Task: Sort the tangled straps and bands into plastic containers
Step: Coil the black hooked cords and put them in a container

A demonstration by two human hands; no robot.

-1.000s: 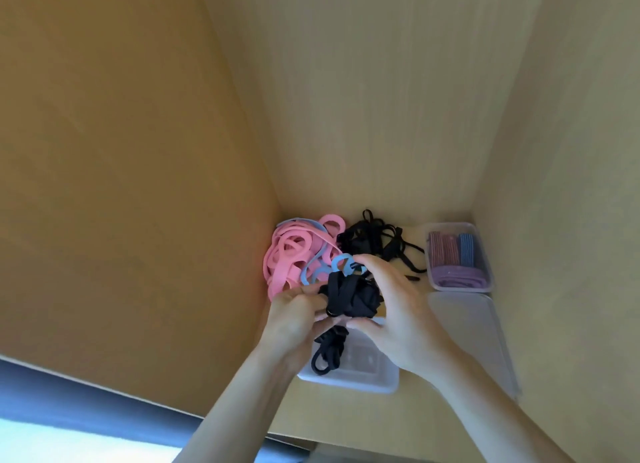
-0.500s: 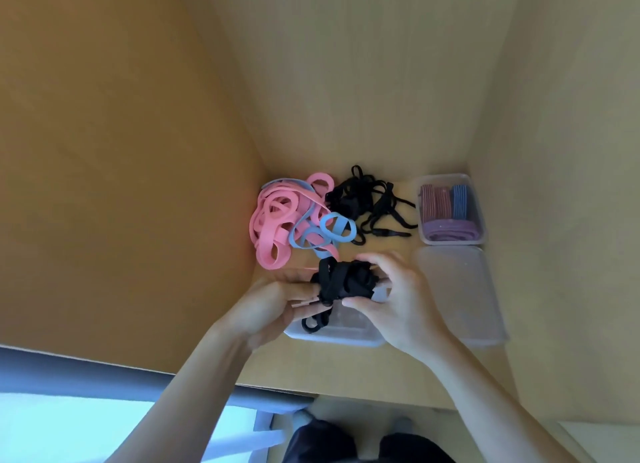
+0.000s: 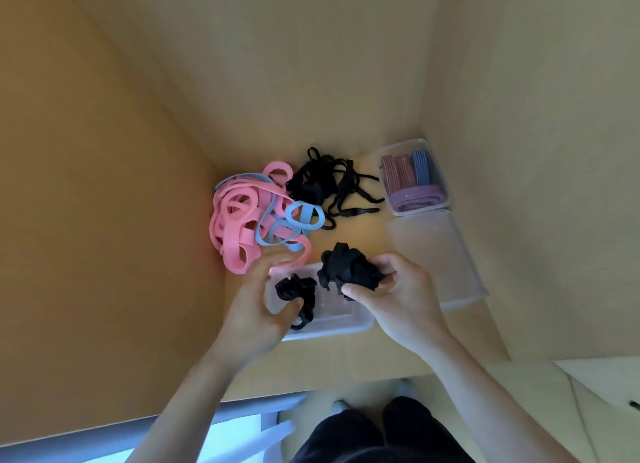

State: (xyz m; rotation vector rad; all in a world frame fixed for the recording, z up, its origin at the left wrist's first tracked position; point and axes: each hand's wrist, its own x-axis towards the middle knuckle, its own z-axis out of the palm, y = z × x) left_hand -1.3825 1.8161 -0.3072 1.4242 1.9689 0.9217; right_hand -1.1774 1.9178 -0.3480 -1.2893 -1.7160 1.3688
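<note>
My right hand [image 3: 398, 300] grips a wad of black straps [image 3: 346, 267] above a clear plastic container [image 3: 343, 324] at the shelf's front. My left hand [image 3: 256, 310] holds a smaller bundle of black strap [image 3: 294, 289] down inside that container. A tangle of pink bands [image 3: 235, 220] and blue bands [image 3: 298, 216] lies at the back left. More black straps [image 3: 329, 182] lie loose at the back middle.
A second clear container [image 3: 440, 171] at the back right holds rolled purple, red and blue bands. A clear lid [image 3: 436, 254] lies in front of it. Wooden walls close in the shelf on the left, back and right. My legs show below the shelf edge.
The black bundle that both hands held together has come apart into two pieces. My left hand lowered one piece into the container; my right hand keeps the larger wad. The view tilted down.
</note>
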